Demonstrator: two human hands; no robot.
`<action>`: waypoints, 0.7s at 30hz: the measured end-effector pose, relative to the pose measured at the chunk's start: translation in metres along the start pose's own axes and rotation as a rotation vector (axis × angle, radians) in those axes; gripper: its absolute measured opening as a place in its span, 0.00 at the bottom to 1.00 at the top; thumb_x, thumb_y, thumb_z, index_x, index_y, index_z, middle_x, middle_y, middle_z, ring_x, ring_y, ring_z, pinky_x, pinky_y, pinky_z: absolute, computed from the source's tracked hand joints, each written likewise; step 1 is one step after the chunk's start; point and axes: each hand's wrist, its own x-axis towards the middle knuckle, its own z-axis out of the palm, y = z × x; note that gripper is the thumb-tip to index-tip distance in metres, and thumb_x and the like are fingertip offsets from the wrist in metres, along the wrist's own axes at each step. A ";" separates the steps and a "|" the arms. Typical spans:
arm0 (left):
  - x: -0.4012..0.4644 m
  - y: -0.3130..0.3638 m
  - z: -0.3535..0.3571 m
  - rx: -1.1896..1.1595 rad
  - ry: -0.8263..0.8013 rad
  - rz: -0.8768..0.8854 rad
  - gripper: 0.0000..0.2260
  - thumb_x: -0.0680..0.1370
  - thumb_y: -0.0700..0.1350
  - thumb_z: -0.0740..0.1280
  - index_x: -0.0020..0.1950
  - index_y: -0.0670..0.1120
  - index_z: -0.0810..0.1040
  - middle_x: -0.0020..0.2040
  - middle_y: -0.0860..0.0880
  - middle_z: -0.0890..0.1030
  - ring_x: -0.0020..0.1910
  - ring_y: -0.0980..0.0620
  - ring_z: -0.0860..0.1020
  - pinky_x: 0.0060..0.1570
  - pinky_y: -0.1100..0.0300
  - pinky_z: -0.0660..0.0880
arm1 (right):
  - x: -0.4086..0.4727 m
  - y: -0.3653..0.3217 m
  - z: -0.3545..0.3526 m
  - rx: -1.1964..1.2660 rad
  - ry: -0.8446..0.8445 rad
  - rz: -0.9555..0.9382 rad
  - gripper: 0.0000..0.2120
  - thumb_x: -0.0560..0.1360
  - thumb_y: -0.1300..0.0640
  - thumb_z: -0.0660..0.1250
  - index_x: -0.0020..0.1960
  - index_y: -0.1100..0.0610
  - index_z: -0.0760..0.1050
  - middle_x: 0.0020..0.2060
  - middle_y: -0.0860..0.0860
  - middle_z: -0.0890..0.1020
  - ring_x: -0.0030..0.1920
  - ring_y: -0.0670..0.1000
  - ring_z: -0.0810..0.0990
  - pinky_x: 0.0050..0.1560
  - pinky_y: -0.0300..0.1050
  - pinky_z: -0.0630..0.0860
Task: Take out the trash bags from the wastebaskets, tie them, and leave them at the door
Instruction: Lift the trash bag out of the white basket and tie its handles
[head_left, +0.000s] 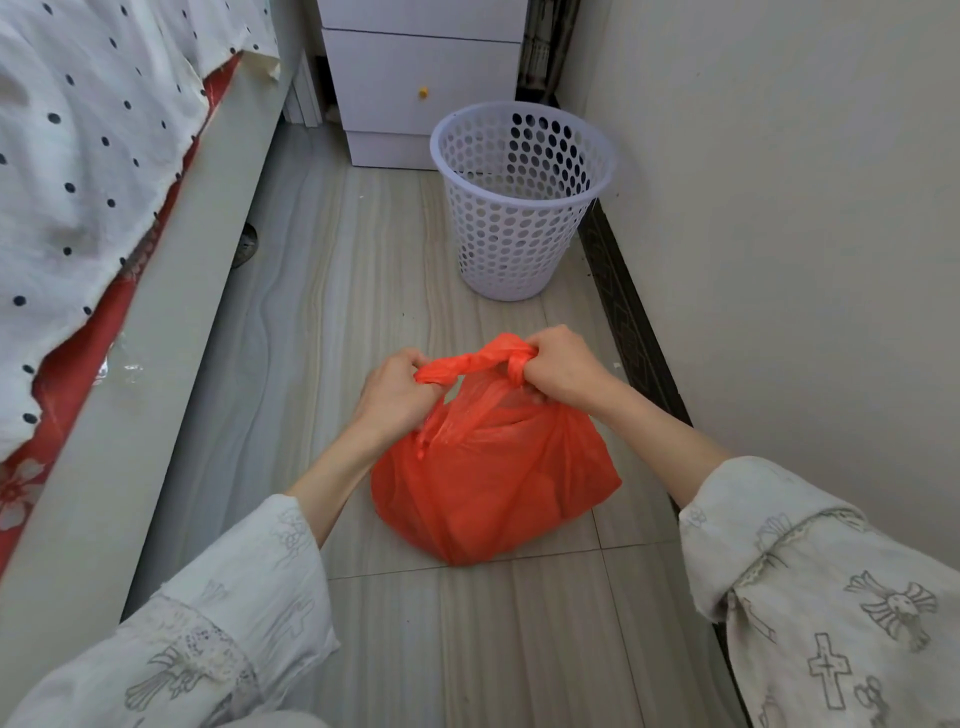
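Note:
An orange trash bag (493, 483) sits full on the tiled floor in front of me. Its two handles are twisted together into a knot (488, 358) stretched between my hands. My left hand (400, 395) grips the left end of the twisted handle. My right hand (561, 369) grips the right end, fingers curled round it. A white perforated wastebasket (519, 208) stands upright beyond the bag, near the right wall, with no bag in it.
A bed with a dotted white cover (88, 171) and its pale side board (171, 291) runs along the left. A white drawer cabinet (421, 83) stands at the far end. The wall (779, 234) with a dark skirting board closes the right side.

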 end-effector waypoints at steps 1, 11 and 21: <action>-0.001 0.000 0.000 -0.004 0.019 0.014 0.06 0.72 0.49 0.67 0.39 0.48 0.74 0.19 0.52 0.75 0.21 0.55 0.74 0.31 0.60 0.72 | 0.000 0.001 0.000 0.052 -0.027 0.002 0.15 0.71 0.64 0.62 0.27 0.54 0.72 0.22 0.50 0.75 0.15 0.40 0.71 0.19 0.33 0.69; -0.012 0.022 -0.012 -0.614 -0.053 0.130 0.29 0.74 0.29 0.60 0.73 0.44 0.59 0.53 0.48 0.78 0.46 0.67 0.78 0.44 0.78 0.71 | -0.012 0.000 -0.019 0.454 -0.234 -0.099 0.06 0.72 0.57 0.71 0.37 0.56 0.76 0.23 0.45 0.75 0.24 0.41 0.72 0.30 0.31 0.70; -0.005 0.021 -0.031 -1.161 0.154 -0.015 0.36 0.75 0.34 0.57 0.74 0.60 0.45 0.70 0.49 0.68 0.66 0.57 0.69 0.68 0.54 0.58 | -0.004 0.006 -0.024 1.171 -0.027 0.030 0.11 0.76 0.46 0.62 0.47 0.54 0.72 0.48 0.52 0.81 0.47 0.50 0.81 0.49 0.44 0.77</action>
